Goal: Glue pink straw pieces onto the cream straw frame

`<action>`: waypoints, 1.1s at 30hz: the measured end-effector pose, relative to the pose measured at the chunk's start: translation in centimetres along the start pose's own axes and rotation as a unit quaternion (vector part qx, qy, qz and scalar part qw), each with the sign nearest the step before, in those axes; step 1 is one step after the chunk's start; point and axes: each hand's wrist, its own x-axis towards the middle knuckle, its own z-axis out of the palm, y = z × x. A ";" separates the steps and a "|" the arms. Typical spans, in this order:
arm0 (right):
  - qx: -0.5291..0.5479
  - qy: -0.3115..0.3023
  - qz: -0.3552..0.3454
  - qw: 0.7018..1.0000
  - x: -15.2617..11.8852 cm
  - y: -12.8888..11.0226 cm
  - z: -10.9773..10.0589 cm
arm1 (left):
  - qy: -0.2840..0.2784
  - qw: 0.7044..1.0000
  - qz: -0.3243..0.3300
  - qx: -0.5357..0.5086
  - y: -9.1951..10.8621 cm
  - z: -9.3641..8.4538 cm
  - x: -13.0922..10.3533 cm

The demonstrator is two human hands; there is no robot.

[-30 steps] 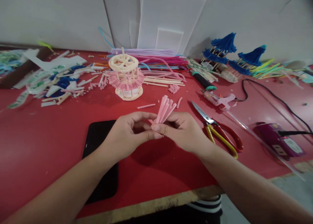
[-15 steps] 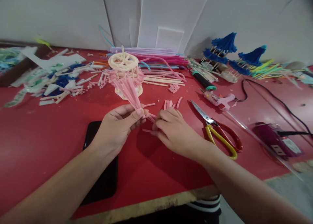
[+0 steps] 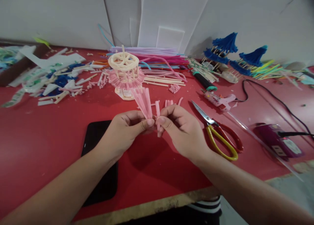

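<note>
A fan of pink strips (image 3: 142,102), gathered at its lower end, is pinched between the thumb and fingers of my left hand (image 3: 133,125). Close on its right, my right hand (image 3: 180,126) pinches a single pink strip (image 3: 157,110) held upright. The fingertips of both hands nearly meet. Behind them stands a cream tower-like frame (image 3: 124,63) with a spoked round top and a pink pleated skirt (image 3: 126,82) around its middle. More short pink strips (image 3: 169,103) lie on the table just beyond my right hand.
Scissors (image 3: 213,126) with red and yellow handles lie to the right, near a pink glue gun (image 3: 218,99) and a purple power box (image 3: 278,141). A black phone (image 3: 105,182) lies under my left forearm. Scraps (image 3: 61,77) cover the back left; blue-roofed models (image 3: 223,48) stand back right.
My right hand has come up from the table beside the loose strips and now holds one strip upright. The fan in my left hand has shifted right and turned more upright.
</note>
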 end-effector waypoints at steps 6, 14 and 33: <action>0.020 0.015 0.003 1.000 0.3 0.2 -0.4 | -0.018 0.998 -0.051 -0.040 0.3 0.1 0.1; 0.156 -0.031 0.047 0.986 0.8 0.3 -0.8 | -0.031 0.996 -0.065 -0.055 0.5 0.0 0.1; 0.248 -0.069 0.199 0.946 0.9 -0.2 -1.0 | -0.031 0.997 -0.065 -0.032 0.6 0.1 0.0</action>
